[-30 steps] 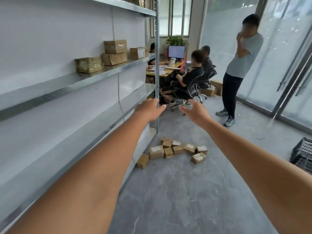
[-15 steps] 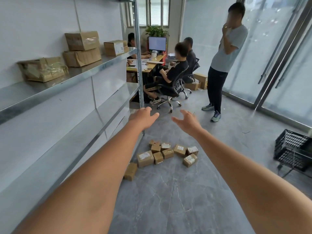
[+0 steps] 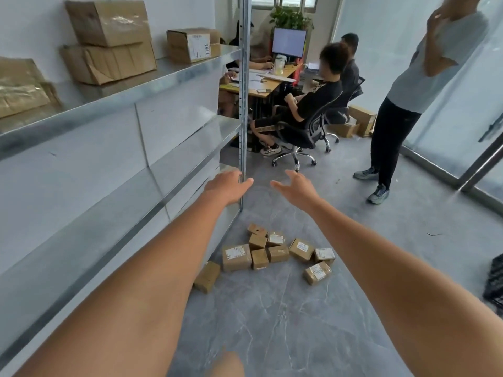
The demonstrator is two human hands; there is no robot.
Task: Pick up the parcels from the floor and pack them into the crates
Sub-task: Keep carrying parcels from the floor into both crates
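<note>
Both hands empty, fingers spread: left hand [image 3: 227, 186], right hand [image 3: 295, 187], stretched forward above parcels [image 3: 275, 253] clustered on floor [image 3: 272, 322] beside shelf post [image 3: 243, 104]. Crate [image 3: 495, 284] at far right edge. Risks: knuckles striking post; small boxes slipping if several scooped together.

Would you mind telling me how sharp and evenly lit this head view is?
Head view: wide-angle bending bows the shelf upright; the taped box at far left is smeared and glary; the parcels on the floor stay legible under soft, even light; the frosted glass wall is bright.
</note>
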